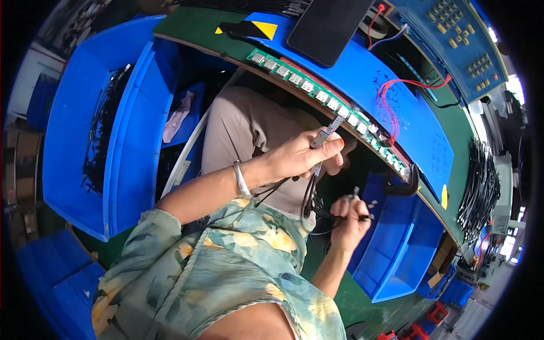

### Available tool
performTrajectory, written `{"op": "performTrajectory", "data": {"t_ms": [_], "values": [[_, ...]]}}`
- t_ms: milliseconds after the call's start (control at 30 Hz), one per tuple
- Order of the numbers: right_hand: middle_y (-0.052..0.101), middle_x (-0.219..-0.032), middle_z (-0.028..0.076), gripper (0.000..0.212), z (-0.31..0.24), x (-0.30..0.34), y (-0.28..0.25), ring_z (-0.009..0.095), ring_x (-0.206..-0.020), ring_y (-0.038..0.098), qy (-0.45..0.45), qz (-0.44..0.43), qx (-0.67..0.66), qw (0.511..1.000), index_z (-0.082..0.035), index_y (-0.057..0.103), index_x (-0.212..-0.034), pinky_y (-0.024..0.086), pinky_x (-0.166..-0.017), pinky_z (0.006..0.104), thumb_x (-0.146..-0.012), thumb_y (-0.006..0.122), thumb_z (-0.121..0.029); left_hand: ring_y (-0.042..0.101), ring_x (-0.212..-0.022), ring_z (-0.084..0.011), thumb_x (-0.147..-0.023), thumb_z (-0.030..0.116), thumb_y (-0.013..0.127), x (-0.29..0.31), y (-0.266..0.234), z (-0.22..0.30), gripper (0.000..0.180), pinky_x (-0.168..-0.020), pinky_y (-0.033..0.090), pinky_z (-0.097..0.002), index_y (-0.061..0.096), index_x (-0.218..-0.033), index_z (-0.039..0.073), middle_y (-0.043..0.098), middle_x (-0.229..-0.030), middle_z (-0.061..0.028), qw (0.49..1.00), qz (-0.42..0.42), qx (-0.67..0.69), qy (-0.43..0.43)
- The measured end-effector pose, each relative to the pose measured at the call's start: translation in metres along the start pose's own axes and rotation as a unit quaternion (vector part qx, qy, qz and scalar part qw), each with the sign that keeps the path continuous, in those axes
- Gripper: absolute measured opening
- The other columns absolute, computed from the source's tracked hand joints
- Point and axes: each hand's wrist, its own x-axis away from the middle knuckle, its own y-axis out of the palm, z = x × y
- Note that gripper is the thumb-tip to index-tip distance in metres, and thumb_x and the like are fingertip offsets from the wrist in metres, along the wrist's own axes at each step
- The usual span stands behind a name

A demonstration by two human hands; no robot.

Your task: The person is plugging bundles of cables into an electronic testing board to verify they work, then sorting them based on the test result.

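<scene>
Along the near edge of the bench runs a long green circuit board strip (307, 86) set with several metal sockets. My left hand (306, 152) is closed on USB cable plugs (321, 137), with thumb and fingers pinching them. One plug's metal end meets a socket near the middle of the strip; how deep it sits I cannot tell. Lower and to the right, my right hand (350, 224) is closed around black cables whose plug ends (371, 205) stick out past the fingers. Black cable lengths (309, 198) hang between both hands above my lap.
Blue bins (110, 164) stand at the left, one holding black cables (105, 130). Another blue bin (391, 249) is under the bench at right. A black phone (328, 31), a blue tester panel (459, 42), red wires (391, 93) and bundled cables (480, 190) occupy the bench. A black clamp (405, 184) grips its edge.
</scene>
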Motion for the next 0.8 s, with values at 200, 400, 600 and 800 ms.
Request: {"op": "performTrajectory", "data": {"t_ms": [200, 400, 600, 800], "values": [[0.044, -0.055, -0.001, 0.012, -0.044, -0.004, 0.004, 0.002, -0.038, 0.030, 0.071, 0.091, 0.099, 0.988, -0.006, 0.047, -0.072, 0.019, -0.032, 0.0156, -0.082, 0.050, -0.009, 0.044, -0.049, -0.0065, -0.085, 0.031, 0.045, 0.003, 0.002, 0.001, 0.032, -0.047, 0.037, -0.0229, 0.055, -0.076, 0.003, 0.054, -0.059, 0.0005, 0.985, -0.130, -0.115, -0.022], [0.052, -0.061, 0.000, 0.008, -0.039, -0.018, 0.046, 0.001, -0.045, 0.039, -0.064, 0.044, 0.199, 0.977, -0.001, 0.054, -0.070, 0.027, -0.037, 0.0138, -0.071, 0.062, -0.001, 0.056, -0.059, -0.0267, -0.083, 0.024, 0.047, 0.015, 0.019, -0.001, 0.026, -0.055, 0.042, -0.0322, 0.050, -0.083, -0.002, 0.058, -0.067, -0.0134, 0.932, -0.173, -0.316, 0.050], [0.053, -0.065, 0.002, 0.008, -0.040, -0.024, 0.029, 0.001, -0.041, 0.035, -0.130, 0.075, 0.124, 0.981, 0.002, 0.054, -0.081, 0.022, -0.035, 0.0140, -0.076, 0.057, -0.003, 0.055, -0.087, -0.0176, -0.088, 0.024, 0.040, 0.020, 0.011, 0.000, 0.031, -0.073, 0.043, -0.0276, 0.047, -0.107, 0.001, 0.058, -0.088, -0.0080, 0.975, -0.138, -0.120, 0.126], [0.053, -0.063, 0.008, 0.012, -0.054, -0.028, 0.017, 0.006, -0.043, 0.040, -0.224, -0.085, 0.182, 0.954, 0.001, 0.052, -0.065, 0.028, -0.036, 0.0174, -0.070, 0.062, -0.004, 0.048, -0.063, -0.0077, -0.087, 0.013, 0.042, 0.027, 0.008, 0.029, 0.024, -0.058, 0.041, -0.0213, 0.051, -0.105, 0.002, 0.057, -0.092, -0.0068, 0.979, -0.176, -0.075, 0.078]]}}
